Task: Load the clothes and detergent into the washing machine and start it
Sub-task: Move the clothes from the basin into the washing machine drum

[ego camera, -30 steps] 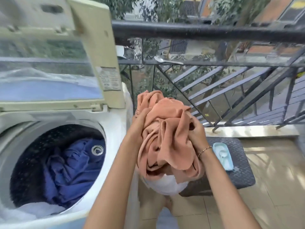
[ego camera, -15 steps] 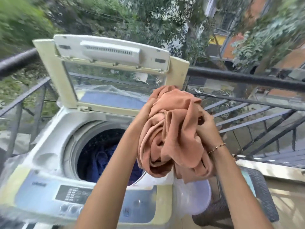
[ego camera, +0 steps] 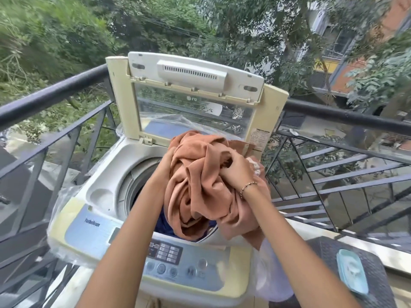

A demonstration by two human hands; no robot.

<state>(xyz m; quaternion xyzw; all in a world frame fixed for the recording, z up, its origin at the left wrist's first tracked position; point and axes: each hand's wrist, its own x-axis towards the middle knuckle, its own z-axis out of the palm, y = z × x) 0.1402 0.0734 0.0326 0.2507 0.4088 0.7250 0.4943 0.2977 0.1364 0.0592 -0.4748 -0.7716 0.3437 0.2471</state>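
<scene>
Clothes: a bunched terracotta-orange garment (ego camera: 200,192) held up over the open drum (ego camera: 138,187) of a top-loading washing machine (ego camera: 106,221) on a balcony; left hand (ego camera: 165,160) pressed into the bundle's left side, fingers buried in the cloth, grip closed on it; right hand (ego camera: 236,166) clutching folds on the upper right, grip likewise clamped on the fabric, a beaded bracelet (ego camera: 248,187) at the wrist; lower folds of the garment hang down to the drum's front rim; dark blue clothing (ego camera: 165,225) visible inside the drum beneath the bundle; a scrap of white cloth (ego camera: 255,166) shows just beyond the right hand; machine lid (ego camera: 195,101) upright, clear window panel, hinged at the back; control panel (ego camera: 171,254) with buttons along the front edge, partly crossed by the left forearm; clear plastic film (ego camera: 57,227) draped round the machine's left side; black metal railing (ego camera: 333,114) runs behind and to both sides, trees beyond; at lower right a dark woven stool (ego camera: 378,272) carries a pale blue dish (ego camera: 352,272), contents unclear.
</scene>
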